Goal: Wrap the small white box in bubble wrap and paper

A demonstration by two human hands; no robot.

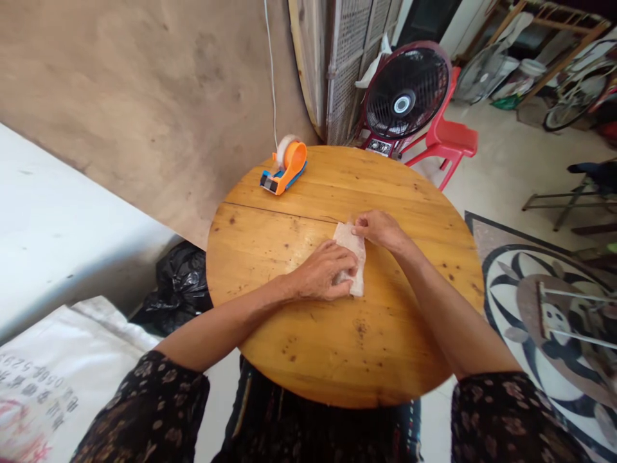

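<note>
A pale, crinkled rectangular piece that looks like bubble wrap (350, 239) lies flat on the round wooden table (357, 354). My left hand (324, 271) rests across its lower part, fingers curled over it and thumb at its near end. At the far right corner, the thumb and fingertips of my right hand (378, 228) pinch its edge. Whether anything is wrapped inside is hidden. Toward the back left of the table stands an orange and blue tape dispenser (290, 168) with a roll of tape, apart from both hands.
Beyond the table are a dark red fan (407, 93) and a red plastic chair (450, 135). A wooden board (144, 96) leans at the left. Below it sit a black plastic bag (180, 283) and a white printed sack (72, 366). A bicycle (578, 96) stands far right.
</note>
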